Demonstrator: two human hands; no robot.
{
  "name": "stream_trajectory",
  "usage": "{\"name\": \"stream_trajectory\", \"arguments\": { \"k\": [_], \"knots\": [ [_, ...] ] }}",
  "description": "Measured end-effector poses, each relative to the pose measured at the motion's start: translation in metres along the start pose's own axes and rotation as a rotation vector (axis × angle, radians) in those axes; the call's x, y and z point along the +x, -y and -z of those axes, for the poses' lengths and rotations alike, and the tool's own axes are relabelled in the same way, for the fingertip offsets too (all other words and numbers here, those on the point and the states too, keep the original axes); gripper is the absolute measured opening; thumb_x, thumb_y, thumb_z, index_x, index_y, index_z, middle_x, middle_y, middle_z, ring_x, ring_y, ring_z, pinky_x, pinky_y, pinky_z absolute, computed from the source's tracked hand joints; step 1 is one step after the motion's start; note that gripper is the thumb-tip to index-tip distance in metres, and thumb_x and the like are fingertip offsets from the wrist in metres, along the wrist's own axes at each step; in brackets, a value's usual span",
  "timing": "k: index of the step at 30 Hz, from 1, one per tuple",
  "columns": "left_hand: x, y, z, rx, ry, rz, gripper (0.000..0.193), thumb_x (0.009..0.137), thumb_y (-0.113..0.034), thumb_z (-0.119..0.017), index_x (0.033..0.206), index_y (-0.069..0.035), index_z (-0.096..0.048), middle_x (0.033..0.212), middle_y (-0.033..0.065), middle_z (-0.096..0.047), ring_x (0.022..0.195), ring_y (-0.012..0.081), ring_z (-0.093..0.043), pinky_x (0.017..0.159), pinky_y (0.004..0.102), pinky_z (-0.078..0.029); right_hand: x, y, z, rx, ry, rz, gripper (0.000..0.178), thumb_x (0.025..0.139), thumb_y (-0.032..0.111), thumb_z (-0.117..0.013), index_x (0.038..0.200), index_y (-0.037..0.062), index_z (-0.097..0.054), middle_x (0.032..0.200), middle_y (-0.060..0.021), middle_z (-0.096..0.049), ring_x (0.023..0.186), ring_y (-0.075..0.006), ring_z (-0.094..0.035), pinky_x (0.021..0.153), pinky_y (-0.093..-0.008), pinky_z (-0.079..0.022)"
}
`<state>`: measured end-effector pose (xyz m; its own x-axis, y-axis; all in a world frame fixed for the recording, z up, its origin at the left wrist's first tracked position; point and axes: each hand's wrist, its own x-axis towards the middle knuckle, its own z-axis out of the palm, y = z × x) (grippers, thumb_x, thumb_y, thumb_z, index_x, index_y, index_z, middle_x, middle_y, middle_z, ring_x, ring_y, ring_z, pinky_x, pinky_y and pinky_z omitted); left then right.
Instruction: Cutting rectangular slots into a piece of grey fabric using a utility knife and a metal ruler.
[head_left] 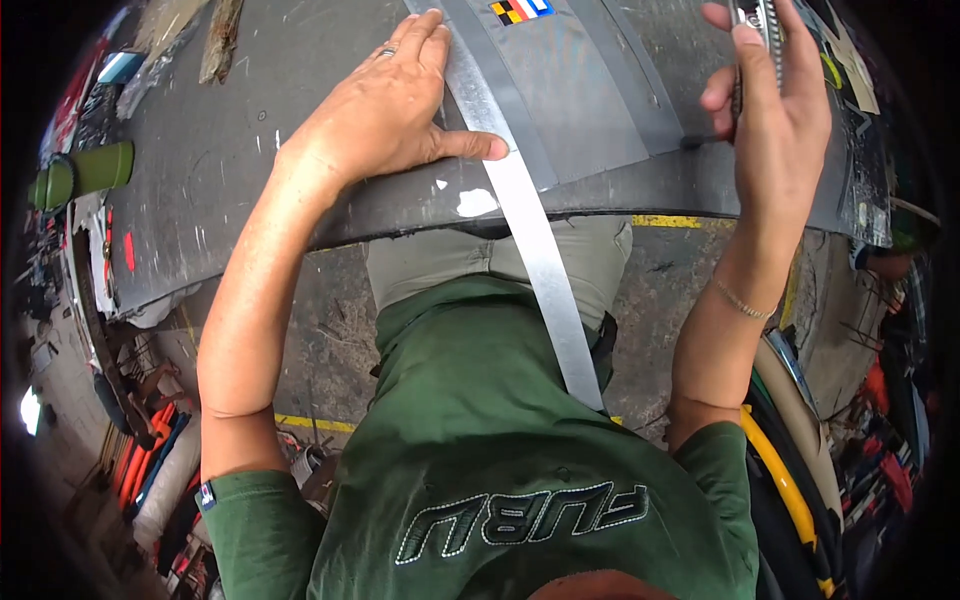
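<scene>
A long metal straightedge (541, 250) lies across the grey sheet of fabric (590, 120) and runs past the table's near edge, over my lap. Flat on its left side rests my left hand (385, 115), fingers stretched forward and the thumb out across the metal. The sheet carries darker grey bands and a small multicoloured patch (522, 10). Raised at the right, my right hand (780, 110) is closed around a slim silver utility knife (762, 25) with a ridged edge. The knife's top is cut off by the frame, and its blade cannot be made out clearly.
The dark, scuffed tabletop (200, 215) ends just before my waist. A green cylindrical object (95, 175) lies at its left, near a wooden strip (220, 40) farther back. Rolls of material (165, 480) stand low at left, and more rolls (785, 470) at right.
</scene>
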<state>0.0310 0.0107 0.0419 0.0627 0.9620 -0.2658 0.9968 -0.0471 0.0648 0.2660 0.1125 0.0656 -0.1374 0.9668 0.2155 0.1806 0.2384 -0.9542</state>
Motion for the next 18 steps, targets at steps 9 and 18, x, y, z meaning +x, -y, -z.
{"name": "stream_trajectory", "arguments": {
  "k": [9,18],
  "knots": [
    [0.002,0.018,-0.025,-0.100,-0.302,-0.280,0.117,0.080,-0.066,-0.076,0.147,0.021,-0.033,0.156,0.0402,-0.031,0.150,0.0466,-0.030,0.126,0.0432,-0.028,0.040,-0.058,0.035,0.182,0.032,-0.013,0.053,0.107,0.021,-0.057,0.155,0.0066,-0.041,0.107,-0.0075,-0.069,0.048,-0.0055,-0.051,0.039,-0.0197,-0.038],
    [0.005,0.012,-0.017,-0.051,-0.099,-0.062,0.115,0.078,-0.061,-0.080,0.148,0.018,-0.033,0.157,0.0389,-0.029,0.151,0.0444,-0.029,0.127,0.0416,-0.026,0.012,-0.067,0.035,0.201,0.087,0.026,0.044,0.103,0.021,-0.064,0.142,0.0027,-0.053,0.094,-0.0049,-0.067,0.057,-0.0062,-0.053,0.048,-0.0219,-0.040]
  ]
}}
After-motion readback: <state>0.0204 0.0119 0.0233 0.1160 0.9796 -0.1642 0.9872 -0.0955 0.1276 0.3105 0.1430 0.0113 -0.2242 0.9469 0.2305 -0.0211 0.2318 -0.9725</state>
